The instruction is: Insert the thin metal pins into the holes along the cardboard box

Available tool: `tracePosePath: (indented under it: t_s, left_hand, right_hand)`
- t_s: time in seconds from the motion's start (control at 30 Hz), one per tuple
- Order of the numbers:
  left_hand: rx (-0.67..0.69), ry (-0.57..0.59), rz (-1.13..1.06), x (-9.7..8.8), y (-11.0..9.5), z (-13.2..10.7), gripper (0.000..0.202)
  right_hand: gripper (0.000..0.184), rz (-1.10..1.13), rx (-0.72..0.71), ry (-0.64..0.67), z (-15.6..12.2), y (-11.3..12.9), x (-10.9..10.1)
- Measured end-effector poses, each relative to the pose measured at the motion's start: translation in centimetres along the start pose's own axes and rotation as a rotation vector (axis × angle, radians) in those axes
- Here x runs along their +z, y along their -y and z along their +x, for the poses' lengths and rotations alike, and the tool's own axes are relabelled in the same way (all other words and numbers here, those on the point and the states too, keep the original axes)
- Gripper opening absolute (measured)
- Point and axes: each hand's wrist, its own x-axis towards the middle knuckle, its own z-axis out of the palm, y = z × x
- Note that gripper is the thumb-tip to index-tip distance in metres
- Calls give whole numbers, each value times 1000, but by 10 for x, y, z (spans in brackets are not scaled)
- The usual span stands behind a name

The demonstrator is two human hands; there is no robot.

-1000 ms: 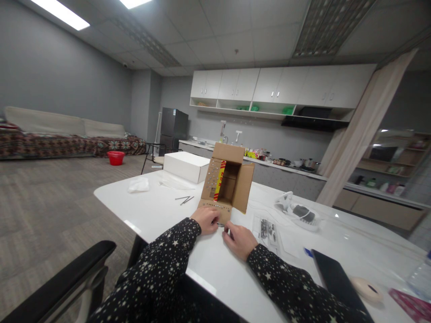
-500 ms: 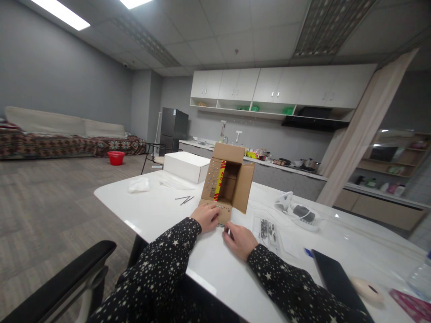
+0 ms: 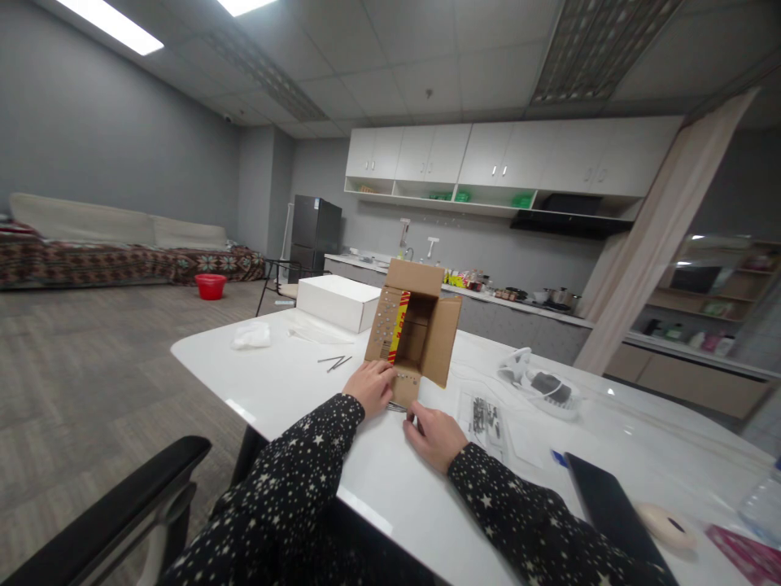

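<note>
An open cardboard box (image 3: pixel 439 342) stands on the white table, its mouth towards me and its flaps spread. Small silvery dots run over its left flap and front flap (image 3: pixel 406 389), and a red-and-yellow strip (image 3: pixel 399 327) edges the opening. My left hand (image 3: pixel 369 388) touches the left side of the front flap, fingers curled together, their tips partly hidden. By the flap's lower right corner rests my right hand (image 3: pixel 436 437), thumb and forefinger pinched; what they hold, if anything, is too small to make out. Thin curved metal (image 3: pixel 396 407) shows under the flap's lower edge.
Behind the box sits a white carton (image 3: pixel 338 303). Thin dark rods (image 3: pixel 339 364) and crumpled white plastic (image 3: pixel 251 335) lie to the left. On the right are a clear packet of metal parts (image 3: pixel 486 417), a white corded device (image 3: pixel 543 387), a dark tablet-like slab (image 3: pixel 613 505) and a beige mouse-like object (image 3: pixel 664 525).
My left hand has shifted slightly left and up across the front flap, uncovering more of it and the curved metal below. My right hand has stayed nearly still.
</note>
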Motion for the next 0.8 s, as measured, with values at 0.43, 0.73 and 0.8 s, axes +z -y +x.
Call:
tracePosePath:
  t_s: [0.43,0.73,0.8]
  left_hand:
    - [-9,20,-37,-2,-1,2,26]
    - [-6,29,-41,-3,-3,1,24]
    - [-1,27,-45,-2,-3,1,25]
  right_hand:
    - [13,-10,1,7,0,-1,0]
    - [13,-15,5,16,0,0,-1]
    - [13,-10,0,7,0,-1,0]
